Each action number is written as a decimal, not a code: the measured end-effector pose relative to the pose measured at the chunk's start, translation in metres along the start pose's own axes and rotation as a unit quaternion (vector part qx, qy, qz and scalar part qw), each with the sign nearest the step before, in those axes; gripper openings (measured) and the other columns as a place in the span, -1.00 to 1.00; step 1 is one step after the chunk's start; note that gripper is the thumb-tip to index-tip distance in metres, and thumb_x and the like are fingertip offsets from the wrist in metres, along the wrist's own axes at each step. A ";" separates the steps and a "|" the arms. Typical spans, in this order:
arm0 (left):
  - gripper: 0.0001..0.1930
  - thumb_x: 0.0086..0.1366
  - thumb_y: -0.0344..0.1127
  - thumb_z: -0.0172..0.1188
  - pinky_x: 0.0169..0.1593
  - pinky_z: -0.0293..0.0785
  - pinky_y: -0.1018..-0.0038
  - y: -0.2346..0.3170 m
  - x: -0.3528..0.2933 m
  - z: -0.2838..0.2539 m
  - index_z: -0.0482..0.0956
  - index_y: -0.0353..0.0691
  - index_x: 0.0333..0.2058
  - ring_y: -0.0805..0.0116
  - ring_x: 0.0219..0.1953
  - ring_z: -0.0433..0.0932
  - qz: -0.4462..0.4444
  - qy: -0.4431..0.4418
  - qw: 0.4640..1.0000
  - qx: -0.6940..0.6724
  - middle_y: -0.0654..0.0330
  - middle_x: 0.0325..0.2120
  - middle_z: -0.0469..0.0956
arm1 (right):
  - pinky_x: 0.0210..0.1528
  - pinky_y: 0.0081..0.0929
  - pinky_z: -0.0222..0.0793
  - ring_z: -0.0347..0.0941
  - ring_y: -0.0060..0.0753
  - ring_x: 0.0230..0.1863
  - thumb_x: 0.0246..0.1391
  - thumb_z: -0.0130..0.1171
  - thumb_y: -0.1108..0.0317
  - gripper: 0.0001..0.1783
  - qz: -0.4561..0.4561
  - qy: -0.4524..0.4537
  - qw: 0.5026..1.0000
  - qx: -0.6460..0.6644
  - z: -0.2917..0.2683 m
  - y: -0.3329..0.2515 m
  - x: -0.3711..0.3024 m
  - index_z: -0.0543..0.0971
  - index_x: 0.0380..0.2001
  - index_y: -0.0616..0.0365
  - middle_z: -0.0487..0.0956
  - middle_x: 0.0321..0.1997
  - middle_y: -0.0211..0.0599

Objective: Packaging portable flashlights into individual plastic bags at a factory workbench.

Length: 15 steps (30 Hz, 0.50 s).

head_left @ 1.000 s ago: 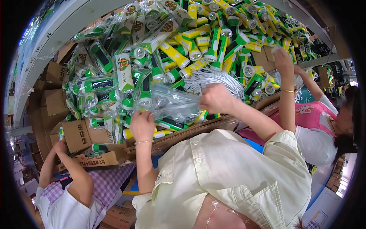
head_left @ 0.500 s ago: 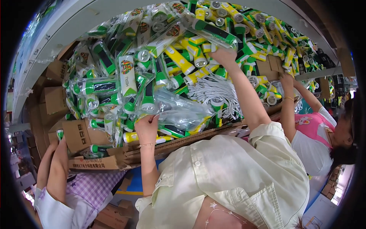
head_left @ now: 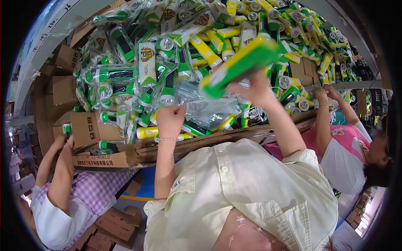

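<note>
Head view: left hand pinches open a clear plastic bag at the cardboard tray's near edge while right hand grips a green-and-yellow flashlight angled toward the bag's mouth (heaped stock behind).

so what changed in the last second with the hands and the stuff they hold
The right hand reached up into the pile, took hold of a green and yellow flashlight and has brought it back toward the clear plastic bag. The left hand kept its grip on the bag's edge, hardly moving. The pile of packed flashlights and the cardboard boxes stayed put.
</note>
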State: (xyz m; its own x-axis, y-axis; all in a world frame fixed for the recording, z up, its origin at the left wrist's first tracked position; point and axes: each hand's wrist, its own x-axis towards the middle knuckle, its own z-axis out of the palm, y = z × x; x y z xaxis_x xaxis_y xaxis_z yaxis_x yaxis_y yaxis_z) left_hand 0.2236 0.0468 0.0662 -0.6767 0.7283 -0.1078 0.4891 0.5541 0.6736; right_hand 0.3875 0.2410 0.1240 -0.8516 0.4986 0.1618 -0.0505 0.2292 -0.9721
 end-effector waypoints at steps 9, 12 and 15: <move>-0.80 0.12 -0.42 0.10 -0.56 0.27 0.45 0.002 -0.020 -0.007 0.60 -0.33 -0.29 0.31 -0.73 0.38 -0.068 -0.057 0.965 -0.247 -0.03 -0.74 0.42 | -0.23 -0.32 0.47 0.50 -0.20 -0.16 -0.21 0.26 0.44 -0.44 -0.109 -0.230 0.908 -0.332 0.047 0.034 -0.006 0.38 -0.03 0.10 0.54 -0.14 -0.28; -0.76 0.14 -0.46 0.08 -0.57 0.26 0.52 -0.013 -0.022 0.003 0.58 -0.33 -0.20 0.52 -0.72 0.33 0.078 0.064 0.989 -0.112 0.10 -0.76 0.39 | -0.40 -0.30 0.46 0.51 -0.17 -0.30 -0.18 0.16 0.45 -0.49 -0.143 -0.225 0.862 -0.432 0.058 0.041 -0.013 0.34 -0.06 0.11 0.51 -0.32 -0.26; -0.78 0.19 -0.41 0.10 -0.65 0.14 0.66 -0.023 -0.022 -0.009 0.60 -0.34 -0.22 0.67 -0.75 0.25 -0.012 0.006 0.976 -0.218 0.34 -0.73 0.41 | -0.47 -0.39 0.44 0.51 -0.22 -0.36 -0.15 0.07 0.46 -0.54 -0.111 -0.213 0.811 -0.534 0.066 0.021 -0.017 0.33 -0.07 0.13 0.48 -0.44 -0.22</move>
State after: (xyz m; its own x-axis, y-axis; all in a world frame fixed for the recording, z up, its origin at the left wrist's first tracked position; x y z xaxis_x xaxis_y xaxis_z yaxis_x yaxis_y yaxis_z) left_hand 0.2226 0.0148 0.0596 -0.6933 0.7104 -0.1210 0.1943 0.3460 0.9179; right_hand 0.3666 0.1819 0.0892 -0.9978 0.0635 0.0178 0.0590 0.9802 -0.1890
